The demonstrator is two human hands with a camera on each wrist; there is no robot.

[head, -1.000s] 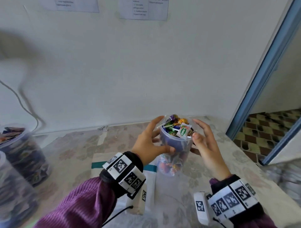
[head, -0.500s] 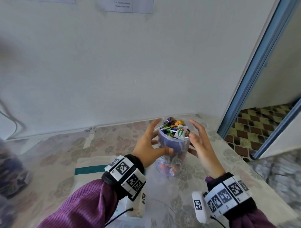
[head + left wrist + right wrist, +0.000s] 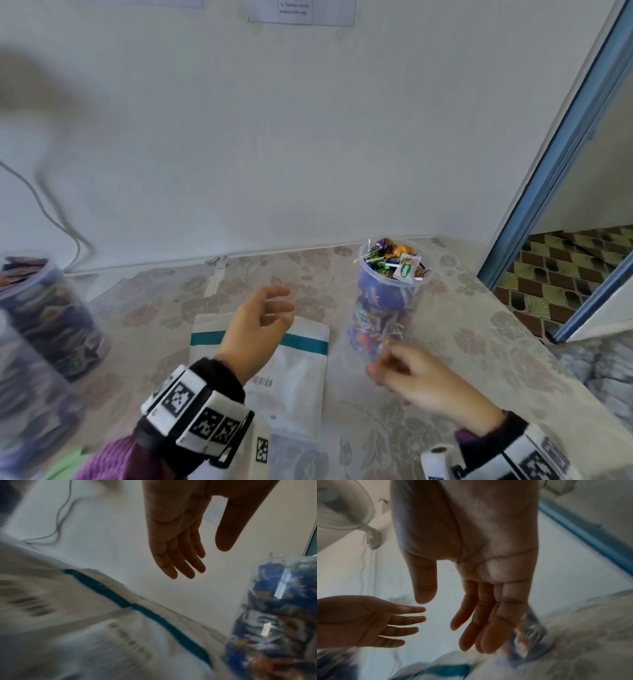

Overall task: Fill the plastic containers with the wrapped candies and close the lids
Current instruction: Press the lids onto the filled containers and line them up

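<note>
While both hands hang over the desk (image 3: 479, 342) with nothing in them, one clear container (image 3: 388, 301) stands upright at about 2 o'clock from the left hand (image 3: 255, 323), heaped past its rim with wrapped candies (image 3: 394, 262) and without a lid. The left hand has its four fingers and thumb spread and nearly straight, palm turned toward the container, well apart from it. The right hand (image 3: 418, 380) sits at about 6 o'clock from the container, just in front of its base; it is blurred in the head view, and the right wrist view shows its fingers straight and loose, holding nothing. One white envelope (image 3: 298, 363) with a teal band lies flat on the desk under the left hand, at 9 o'clock from the container. Two more candy-filled containers (image 3: 51, 308) show blurred at the far left edge; whether they carry lids cannot be told. Two paper sheets (image 3: 301, 12) hang on the wall above.
</note>
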